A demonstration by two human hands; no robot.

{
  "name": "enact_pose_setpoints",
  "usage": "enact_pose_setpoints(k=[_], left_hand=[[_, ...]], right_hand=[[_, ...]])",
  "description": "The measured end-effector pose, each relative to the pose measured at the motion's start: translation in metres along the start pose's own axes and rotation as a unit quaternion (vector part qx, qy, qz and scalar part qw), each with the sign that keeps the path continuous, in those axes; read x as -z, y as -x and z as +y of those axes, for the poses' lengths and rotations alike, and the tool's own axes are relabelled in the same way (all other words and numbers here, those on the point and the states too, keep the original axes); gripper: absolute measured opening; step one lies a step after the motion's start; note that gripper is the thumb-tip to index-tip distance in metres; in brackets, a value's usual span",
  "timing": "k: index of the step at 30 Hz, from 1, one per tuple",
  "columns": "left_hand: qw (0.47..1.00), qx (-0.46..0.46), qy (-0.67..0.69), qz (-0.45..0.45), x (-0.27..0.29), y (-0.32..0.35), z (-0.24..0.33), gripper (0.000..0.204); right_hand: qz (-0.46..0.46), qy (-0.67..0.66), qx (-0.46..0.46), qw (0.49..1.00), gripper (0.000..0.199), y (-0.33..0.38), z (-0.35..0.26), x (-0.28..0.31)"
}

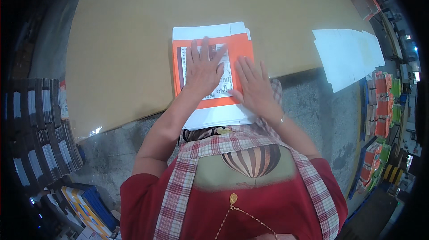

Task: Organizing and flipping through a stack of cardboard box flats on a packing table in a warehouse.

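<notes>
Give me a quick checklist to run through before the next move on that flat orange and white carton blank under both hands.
1. Left hand flat on the orange and white carton blank: ok, palm down, fingers spread over the printed white panel.
2. Right hand on the blank: ok, flat along its right edge.
3. Blank fully supported by the tan cardboard-covered table: not ok, its near white flap overhangs the table edge.
4. Blank square on the white sheets beneath: cannot tell, only offset white edges show.
5. Stack of white flat sheets apart from the hands: ok, lying to the right.
</notes>
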State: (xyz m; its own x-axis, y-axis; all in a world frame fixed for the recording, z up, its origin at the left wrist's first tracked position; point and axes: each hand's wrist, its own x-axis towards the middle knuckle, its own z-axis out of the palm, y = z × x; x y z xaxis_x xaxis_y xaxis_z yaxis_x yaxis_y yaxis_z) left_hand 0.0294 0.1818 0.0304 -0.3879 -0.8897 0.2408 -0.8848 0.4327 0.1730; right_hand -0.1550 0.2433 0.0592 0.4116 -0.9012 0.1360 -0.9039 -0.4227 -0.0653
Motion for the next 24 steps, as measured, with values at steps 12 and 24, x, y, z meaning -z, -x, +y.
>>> enact_pose_setpoints(k=[12, 24], left_hand=[[0.998, -0.066, -0.004, 0.019, 0.007, -0.002, 0.001, 0.051], [0.998, -0.051, 0.022, -0.019, 0.009, 0.003, -0.001, 0.048]], right_hand=[[0.042, -0.131, -0.318, 0.938, 0.069, 0.076, 0.225, 0.052], [-0.185, 0.069, -0.307, 0.931, 0.073, 0.133, 0.343, 0.018]])
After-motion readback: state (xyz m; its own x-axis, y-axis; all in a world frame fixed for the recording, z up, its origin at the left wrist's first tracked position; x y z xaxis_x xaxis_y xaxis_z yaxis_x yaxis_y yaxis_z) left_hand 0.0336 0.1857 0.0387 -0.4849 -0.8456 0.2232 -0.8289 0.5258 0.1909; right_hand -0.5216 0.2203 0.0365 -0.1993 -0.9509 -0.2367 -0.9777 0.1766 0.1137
